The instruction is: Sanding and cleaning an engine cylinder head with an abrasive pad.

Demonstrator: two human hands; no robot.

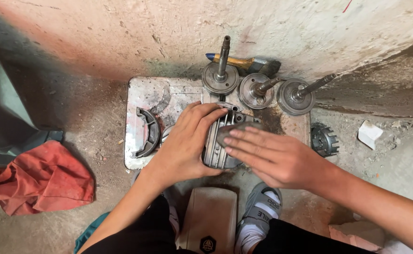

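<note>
Basically, both hands were on a finned metal casting (218, 143), grey cast aluminium look, parallel cooling fins running along its side, dull and grimy, a darker machined end (239, 116) toward the wall. It sat at the front edge of a stained metal plate (143, 91) lying on the concrete floor (89, 117), that plate acting as the surface.

Left hand (185, 143): grip clamped on the casting, fingers draped over the top fins, thumb wrapped under the near side. Right hand (272, 157): fingers flat and together, pressing a small grey abrasive pad (230, 130) against the top of the casting; grip closed on the pad by pressure rather than a full wrap. Most of the pad was hidden under the fingers.

On the plate, left of the casting: a curved dark brake-shoe-shaped part (149, 132), just beside the left hand. Along the far edge, near the wall: three round hubs with shafts, first hub (220, 77) upright, second hub (256, 90) and third hub (297, 96) with shafts tilted to the right. Behind them a hammer (244, 63) with a wooden handle lay against the wall base.

Off the plate to the right: a dark toothed ring part (324, 139) on the floor, and a small white block (370, 134) further out. Red rag (42, 178) crumpled on the floor, well apart on the left. Grey sandal (260, 211) on one foot below the casting, beside a tan low stool (209, 221)
</note>
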